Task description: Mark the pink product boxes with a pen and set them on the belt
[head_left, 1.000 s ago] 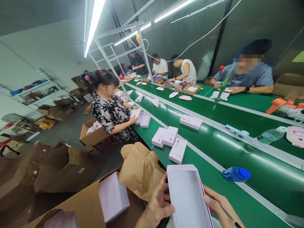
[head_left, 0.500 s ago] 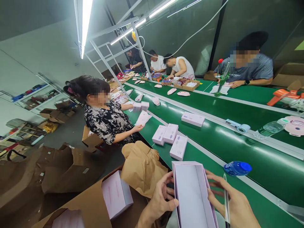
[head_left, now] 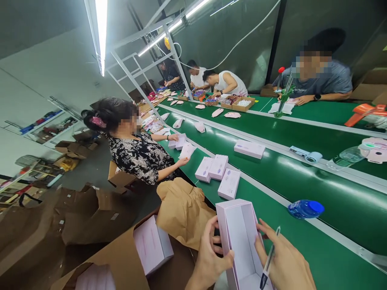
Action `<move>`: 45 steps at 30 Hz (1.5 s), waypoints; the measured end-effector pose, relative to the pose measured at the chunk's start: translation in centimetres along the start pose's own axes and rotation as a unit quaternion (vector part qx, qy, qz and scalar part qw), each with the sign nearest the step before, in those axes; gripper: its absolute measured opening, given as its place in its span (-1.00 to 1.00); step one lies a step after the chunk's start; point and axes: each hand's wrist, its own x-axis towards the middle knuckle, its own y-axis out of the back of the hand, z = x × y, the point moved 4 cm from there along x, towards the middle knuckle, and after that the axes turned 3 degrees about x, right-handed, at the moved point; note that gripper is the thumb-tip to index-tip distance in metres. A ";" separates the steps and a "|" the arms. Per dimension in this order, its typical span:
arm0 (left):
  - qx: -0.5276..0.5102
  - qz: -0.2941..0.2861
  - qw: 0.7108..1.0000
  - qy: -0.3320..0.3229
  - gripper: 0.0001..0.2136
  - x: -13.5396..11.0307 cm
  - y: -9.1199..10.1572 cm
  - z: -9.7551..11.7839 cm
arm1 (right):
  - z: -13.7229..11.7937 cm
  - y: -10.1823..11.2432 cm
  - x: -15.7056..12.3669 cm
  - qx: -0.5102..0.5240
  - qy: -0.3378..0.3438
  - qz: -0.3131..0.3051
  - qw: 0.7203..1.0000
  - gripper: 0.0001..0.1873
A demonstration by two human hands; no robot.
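An open lilac cardboard box (head_left: 241,237), bare and pale inside, is tilted between my hands at the bottom of the view. My left hand (head_left: 211,257) grips its left wall, thumb over the near edge and fingers around the outer side. Against the right wall press the fingers of my right hand (head_left: 282,257). A clear pen (head_left: 270,257) with a dark end also lies in that hand, held slantwise. Just beyond the box, three closed lilac boxes (head_left: 229,183) lie on the green worktop (head_left: 272,209).
A blue-capped bottle (head_left: 306,209) lies to the right, by the belt's metal edge. Another lilac box (head_left: 249,149) lies on the green belt. Brown paper (head_left: 181,213) and a carton (head_left: 121,257) holding lilac boxes are at left. Co-workers sit along the line; one handles a small box (head_left: 178,141).
My hands have tipped the box, so its inner right wall and bottom show more. The pen has swung to a steeper slant. The co-worker at left now has a hand at an opened box.
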 end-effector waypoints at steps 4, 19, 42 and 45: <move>0.024 0.025 0.999 0.015 -0.08 -0.8 -0.3 -0.4 | 0.4 -0.5 -0.5 0.032 -0.059 -0.091 0.994 -0.07; 0.047 0.021 0.997 0.065 -0.13 -1.1 -1.3 3.6 | -1.6 -0.8 -0.6 0.084 -0.086 -0.113 0.986 -0.06; -0.094 -0.192 0.977 0.007 0.21 3.0 -0.9 4.2 | -2.1 0.3 -0.6 0.385 -0.058 -0.120 0.913 -0.28; -0.111 -0.145 0.983 -0.013 0.20 2.9 -0.7 3.7 | -2.3 1.0 -0.6 0.373 -0.068 -0.105 0.919 -0.20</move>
